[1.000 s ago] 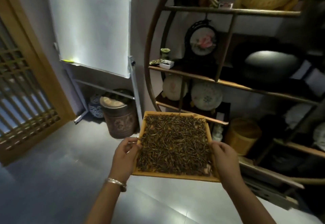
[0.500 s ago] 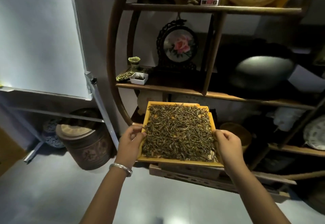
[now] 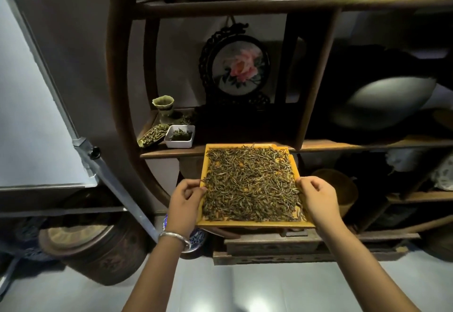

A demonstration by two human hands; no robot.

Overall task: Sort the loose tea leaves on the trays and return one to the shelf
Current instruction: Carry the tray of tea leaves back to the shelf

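A square yellow wooden tray covered with loose dark tea leaves is held level in front of a round wooden shelf unit. My left hand grips its left rim and my right hand grips its right rim. The tray's far edge reaches the front of the middle shelf board. A silver bangle sits on my left wrist.
On the middle shelf stand a white dish of green leaves, a leaf-shaped dish, a green cup and a round framed flower picture. A whiteboard easel and a brown lidded jar stand left. A wooden bucket sits lower right.
The view has closed in on the shelf unit. Both hands have carried the tray forward and up, so its far edge now meets the middle shelf.
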